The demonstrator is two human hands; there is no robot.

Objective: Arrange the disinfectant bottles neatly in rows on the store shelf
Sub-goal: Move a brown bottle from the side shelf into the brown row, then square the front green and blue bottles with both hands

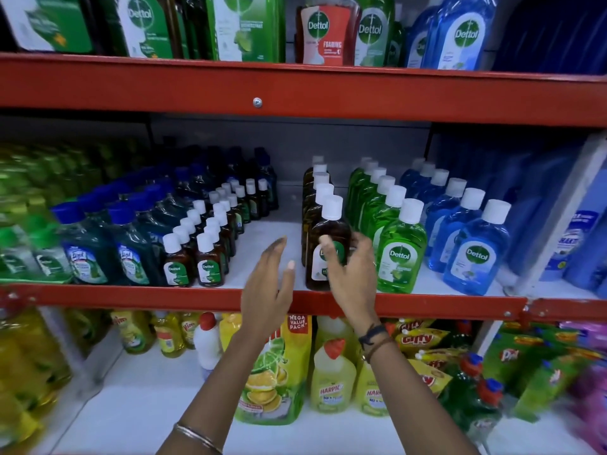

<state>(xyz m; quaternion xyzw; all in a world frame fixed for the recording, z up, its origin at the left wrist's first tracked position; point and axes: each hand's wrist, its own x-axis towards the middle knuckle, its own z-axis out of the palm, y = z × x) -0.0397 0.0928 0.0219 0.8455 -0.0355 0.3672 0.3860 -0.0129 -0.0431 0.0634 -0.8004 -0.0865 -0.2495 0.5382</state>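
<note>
Right hand [353,274] curled loosely around the front brown bottle [328,254] mid-frame; left hand [269,284] hovered open. Rows looked mostly straight, little left.

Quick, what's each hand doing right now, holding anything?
Left hand: open, empty, fingers spread beside the brown Dettol bottle.
Right hand: open, curled around that bottle's front, not clearly gripping it.

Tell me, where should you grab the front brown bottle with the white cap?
Probably around its wide lower body, coming from the front. The brown bottle stands upright at the shelf edge, with a green bottle close on one side, bare shelf on the other. Its neck is narrow.
</note>
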